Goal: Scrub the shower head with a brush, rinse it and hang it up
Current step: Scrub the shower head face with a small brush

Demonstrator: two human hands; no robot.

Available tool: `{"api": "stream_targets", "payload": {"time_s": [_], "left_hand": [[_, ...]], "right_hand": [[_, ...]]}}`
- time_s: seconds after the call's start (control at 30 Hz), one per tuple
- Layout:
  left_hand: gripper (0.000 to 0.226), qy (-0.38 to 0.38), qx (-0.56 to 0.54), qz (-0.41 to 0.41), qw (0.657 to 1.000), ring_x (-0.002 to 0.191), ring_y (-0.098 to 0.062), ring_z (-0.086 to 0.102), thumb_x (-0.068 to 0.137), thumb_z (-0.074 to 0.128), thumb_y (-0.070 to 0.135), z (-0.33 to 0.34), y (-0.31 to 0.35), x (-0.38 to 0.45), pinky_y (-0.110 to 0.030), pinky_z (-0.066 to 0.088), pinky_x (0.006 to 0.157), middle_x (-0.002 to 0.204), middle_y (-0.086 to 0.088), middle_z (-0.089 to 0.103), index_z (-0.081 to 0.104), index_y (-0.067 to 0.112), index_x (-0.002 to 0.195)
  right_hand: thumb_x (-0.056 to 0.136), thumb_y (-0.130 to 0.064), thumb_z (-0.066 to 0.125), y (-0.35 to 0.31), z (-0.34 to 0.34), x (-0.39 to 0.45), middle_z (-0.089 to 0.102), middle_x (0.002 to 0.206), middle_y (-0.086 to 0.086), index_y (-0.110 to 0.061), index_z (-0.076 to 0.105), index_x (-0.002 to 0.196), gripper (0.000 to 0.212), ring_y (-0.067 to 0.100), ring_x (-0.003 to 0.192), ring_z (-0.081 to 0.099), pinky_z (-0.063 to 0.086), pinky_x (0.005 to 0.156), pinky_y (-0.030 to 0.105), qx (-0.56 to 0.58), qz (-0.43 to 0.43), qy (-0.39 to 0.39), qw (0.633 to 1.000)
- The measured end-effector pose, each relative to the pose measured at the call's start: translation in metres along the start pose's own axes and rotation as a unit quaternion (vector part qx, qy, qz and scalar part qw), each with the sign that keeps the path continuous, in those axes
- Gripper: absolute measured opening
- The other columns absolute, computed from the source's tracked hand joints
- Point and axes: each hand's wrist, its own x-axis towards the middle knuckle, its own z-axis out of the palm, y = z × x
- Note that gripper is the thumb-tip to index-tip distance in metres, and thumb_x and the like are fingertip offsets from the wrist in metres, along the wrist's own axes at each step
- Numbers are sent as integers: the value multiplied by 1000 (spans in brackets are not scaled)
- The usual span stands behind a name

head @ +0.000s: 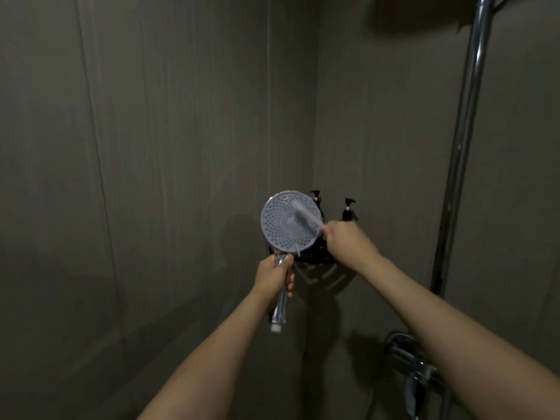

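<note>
The shower head [280,228] is a round grey disc full of small nozzle holes, facing me, on a chrome handle that points down. My left hand [274,275] grips that handle just below the disc. My right hand [345,239] holds a thin brush [304,216], blurred by motion, whose bristled end lies across the upper right of the disc's face. No hose shows at the handle's lower end.
A black corner rack [315,259] behind the shower head carries two dark pump bottles [348,212]. A chrome riser pipe [463,147] runs up the right wall, with the mixer tap [415,368] at the lower right. Grey tiled walls meet in the corner.
</note>
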Motion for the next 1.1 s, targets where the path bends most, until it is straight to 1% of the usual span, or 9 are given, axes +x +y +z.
{"api": "stream_targets", "payload": {"time_s": [0.07,0.23,0.33,0.43,0.53,0.67,0.77,0.9,1.1], "left_hand": [[26,-10,-19,-4,1000,34,-13,39,97,43,23,0,2,1,-18,35,37,52,-8,45,45,12,73],[51,2,-83,-63,995,31,-12,37,97,25,51,4,5,1,-16,35,38,50,-8,43,50,9,80],[55,0,-91,-63,994,31,-13,39,95,24,55,1,5,2,-17,36,39,49,-7,44,51,8,84],[57,-3,-84,-68,994,34,-13,39,94,24,57,-1,4,2,-18,36,41,52,-8,44,52,8,87],[60,-10,-81,-60,995,35,-13,40,93,24,58,-3,3,3,-20,36,41,51,-7,44,54,7,88],[61,-11,-76,-69,995,36,-13,39,93,24,59,-2,3,5,-19,37,41,52,-7,43,53,6,93],[61,-13,-78,-66,995,38,-13,40,93,24,59,-4,3,6,-21,36,43,52,-6,44,55,8,91],[62,-17,-87,-82,993,35,-12,41,91,24,63,-4,1,7,-19,37,41,49,-5,45,54,9,83],[70,-47,-140,-96,984,37,-13,48,89,15,67,-7,13,15,-19,43,40,46,-3,50,57,11,84]], "right_hand": [[99,-15,37,1,8,-5,63,90,19,-13,56,84,25,27,77,57,40,63,29,-20,-19,-61,998],[100,-14,34,15,-2,-2,61,85,20,-8,56,77,33,27,72,54,33,60,29,16,16,15,1000],[99,-16,36,16,6,-7,53,74,9,-5,61,88,29,24,68,49,36,58,30,-5,29,-59,998],[99,-17,36,23,2,-5,61,79,14,-6,58,81,31,24,65,49,35,56,31,-2,22,28,999],[99,-20,36,20,4,-7,53,70,4,-10,57,80,31,23,68,48,34,56,29,-29,3,-55,998],[100,-18,35,28,-3,2,61,83,17,1,60,88,34,23,69,48,37,58,28,-31,29,1,999],[99,-15,35,32,-4,0,55,75,9,-1,61,89,31,21,68,49,34,54,28,-40,26,-84,995],[99,-14,36,51,-11,-4,62,82,19,-4,61,77,35,24,71,53,35,59,31,-16,23,0,1000],[97,-28,44,36,-4,-12,42,58,-2,-24,47,56,41,12,56,40,32,57,29,-50,-68,-186,979]]}}
